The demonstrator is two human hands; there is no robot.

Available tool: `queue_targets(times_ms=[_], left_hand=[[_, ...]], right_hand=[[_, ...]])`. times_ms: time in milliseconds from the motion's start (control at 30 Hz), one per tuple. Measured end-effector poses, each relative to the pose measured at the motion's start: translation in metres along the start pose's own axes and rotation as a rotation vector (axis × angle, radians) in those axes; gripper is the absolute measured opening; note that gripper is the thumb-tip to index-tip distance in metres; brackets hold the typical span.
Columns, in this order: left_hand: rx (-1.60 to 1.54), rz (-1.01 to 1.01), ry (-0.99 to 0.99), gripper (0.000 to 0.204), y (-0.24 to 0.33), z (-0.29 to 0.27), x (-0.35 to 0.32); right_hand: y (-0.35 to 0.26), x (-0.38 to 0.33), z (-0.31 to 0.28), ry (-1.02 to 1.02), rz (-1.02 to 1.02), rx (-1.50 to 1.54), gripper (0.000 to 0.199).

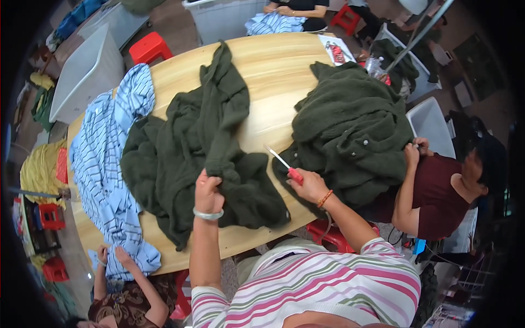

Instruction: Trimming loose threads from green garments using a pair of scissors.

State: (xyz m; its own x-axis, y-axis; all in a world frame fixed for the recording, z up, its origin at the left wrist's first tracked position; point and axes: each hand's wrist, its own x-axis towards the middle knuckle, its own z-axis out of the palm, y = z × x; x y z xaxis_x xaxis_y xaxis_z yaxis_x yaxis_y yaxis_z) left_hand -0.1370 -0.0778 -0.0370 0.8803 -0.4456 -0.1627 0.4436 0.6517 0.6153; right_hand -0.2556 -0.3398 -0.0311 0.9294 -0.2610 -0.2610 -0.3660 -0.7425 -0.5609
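Observation:
A dark green knitted garment (186,126) lies spread and rumpled on the pale wooden table, one sleeve stretching toward the far edge. My left hand (208,192), a pale bangle at its wrist, is closed on the near part of this garment. In my right hand (310,187) I grip a red-handled tool (283,162) with a slim metal blade; its exact kind is unclear. The blade points away and leftward, over the gap between the garment and a heap of dark green knitwear (350,126). That heap has a few small light spots on it.
Blue striped fabric (106,153) covers the table's left side, with a co-worker's hands (117,256) on it. Another co-worker (443,191) handles the right heap. Beyond the table (273,60) stand white bins (90,76) and a red stool (150,48). A third person holds striped cloth.

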Motion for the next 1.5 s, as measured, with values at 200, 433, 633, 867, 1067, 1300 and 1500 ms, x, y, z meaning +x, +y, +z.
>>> queue_targets(times_ms=[200, 433, 633, 867, 1067, 1300, 1500], left_hand=[[-0.026, 0.087, 0.332, 0.054, 0.022, -0.102, -0.094], [1.626, 0.516, 0.749, 0.05, -0.016, -0.105, -0.092], [2.08, 0.603, 0.303, 0.067, -0.029, -0.051, 0.011], [2.596, 0.519, 0.255, 0.058, -0.062, -0.104, 0.114], [0.877, -0.033, 0.374, 0.03, 0.016, -0.084, 0.145], [1.114, 0.198, 0.965, 0.033, 0.128, -0.269, 0.065], [1.165, 0.468, 0.828, 0.037, 0.083, -0.191, 0.05]], right_hand=[[0.005, 0.01, 0.005, -0.038, -0.049, 0.033, 0.025], [-0.008, 0.022, 0.014, -0.139, -0.018, -0.07, 0.028], [-0.012, 0.026, 0.023, -0.093, -0.112, -0.101, 0.029], [0.008, -0.008, 0.001, -0.039, -0.014, -0.073, 0.028], [0.029, -0.016, -0.003, -0.068, 0.127, -0.031, 0.027], [0.003, 0.006, -0.005, -0.038, 0.001, 0.027, 0.027], [0.011, 0.019, 0.007, -0.132, 0.045, -0.031, 0.026]])
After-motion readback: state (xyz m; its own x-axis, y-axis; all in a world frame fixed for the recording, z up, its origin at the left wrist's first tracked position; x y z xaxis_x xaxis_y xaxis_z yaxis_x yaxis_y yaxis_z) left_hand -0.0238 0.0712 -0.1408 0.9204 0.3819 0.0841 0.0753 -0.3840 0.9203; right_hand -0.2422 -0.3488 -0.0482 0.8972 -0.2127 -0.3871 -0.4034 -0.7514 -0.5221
